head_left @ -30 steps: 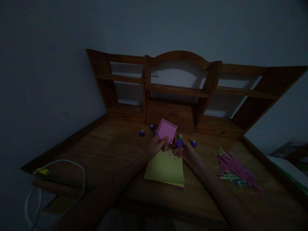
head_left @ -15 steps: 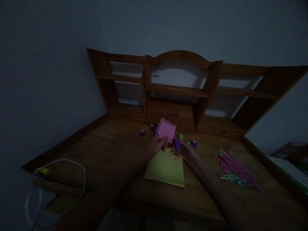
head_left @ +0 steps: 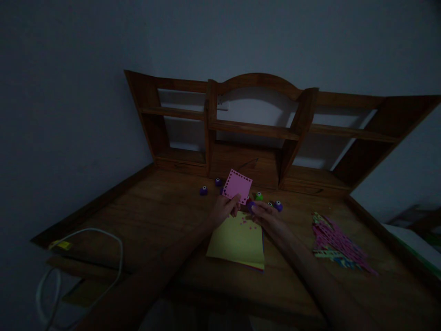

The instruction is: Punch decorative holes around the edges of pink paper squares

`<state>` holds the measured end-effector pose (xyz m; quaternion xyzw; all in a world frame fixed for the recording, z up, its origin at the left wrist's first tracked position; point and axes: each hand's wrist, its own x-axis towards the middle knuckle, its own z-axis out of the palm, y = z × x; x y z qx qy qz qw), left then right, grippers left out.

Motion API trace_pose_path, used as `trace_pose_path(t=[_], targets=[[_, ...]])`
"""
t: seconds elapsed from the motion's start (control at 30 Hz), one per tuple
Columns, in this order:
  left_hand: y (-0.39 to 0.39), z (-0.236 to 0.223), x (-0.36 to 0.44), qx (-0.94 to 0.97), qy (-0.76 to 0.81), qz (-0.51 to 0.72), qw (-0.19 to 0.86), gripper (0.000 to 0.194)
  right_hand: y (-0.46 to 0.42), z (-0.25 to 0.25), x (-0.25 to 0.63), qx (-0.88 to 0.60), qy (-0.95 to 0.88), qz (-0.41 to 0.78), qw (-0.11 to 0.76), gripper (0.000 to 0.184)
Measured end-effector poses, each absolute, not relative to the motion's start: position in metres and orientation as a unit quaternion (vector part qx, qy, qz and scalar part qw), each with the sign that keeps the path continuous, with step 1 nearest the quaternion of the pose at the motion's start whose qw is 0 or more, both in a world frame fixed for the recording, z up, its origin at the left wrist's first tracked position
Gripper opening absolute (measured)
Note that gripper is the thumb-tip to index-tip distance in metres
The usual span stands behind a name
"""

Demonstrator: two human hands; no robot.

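Note:
My left hand [head_left: 224,209] pinches the lower edge of a pink square of paper [head_left: 237,185] whose border is punched with small holes, holding it upright above the desk. My right hand [head_left: 265,215] is closed round a small purple paper punch [head_left: 251,206], held against the pink paper's lower right corner. Beneath both hands lies a stack of coloured paper with a yellow sheet [head_left: 237,241] on top, sprinkled with tiny pink punched bits.
Small punches lie on the wooden desk [head_left: 155,216]: purple ones [head_left: 203,190] at the left, a green one [head_left: 258,196] and a purple one [head_left: 278,206] at the right. A heap of pink paper strips [head_left: 332,243] lies right. A white cable [head_left: 86,239] loops at left. A shelf unit [head_left: 255,128] stands behind.
My right hand has shifted slightly left, bringing the purple punch closer to the pink paper's corner. The left hand and paper have barely moved.

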<state>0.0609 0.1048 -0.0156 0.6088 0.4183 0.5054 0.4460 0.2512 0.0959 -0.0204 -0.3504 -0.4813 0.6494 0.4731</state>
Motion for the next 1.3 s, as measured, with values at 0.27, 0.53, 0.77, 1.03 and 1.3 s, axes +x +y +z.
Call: trace_pose_path(t=[0.27, 0.53, 0.77, 1.03, 1.3], targets=[[0.105, -0.018, 0.061, 0.63, 0.412, 0.507, 0.419, 0.051, 0.097, -0.022, 0.248, -0.367, -0.503, 0.604, 0.497, 0.04], [0.1, -0.012, 0.062, 0.653, 0.412, 0.497, 0.395, 0.051, 0.101, -0.028, 0.249, -0.38, -0.516, 0.584, 0.499, 0.039], [0.098, -0.009, 0.065, 0.652, 0.407, 0.49, 0.41, 0.049, 0.101, -0.03, 0.247, -0.375, -0.527, 0.568, 0.51, 0.031], [0.099, -0.013, 0.066, 0.662, 0.391, 0.486, 0.416, 0.047, 0.103, -0.03, 0.249, -0.37, -0.512, 0.587, 0.507, 0.031], [0.098, -0.012, 0.066, 0.67, 0.392, 0.469, 0.421, 0.049, 0.101, -0.032, 0.249, -0.374, -0.516, 0.591, 0.494, 0.035]])
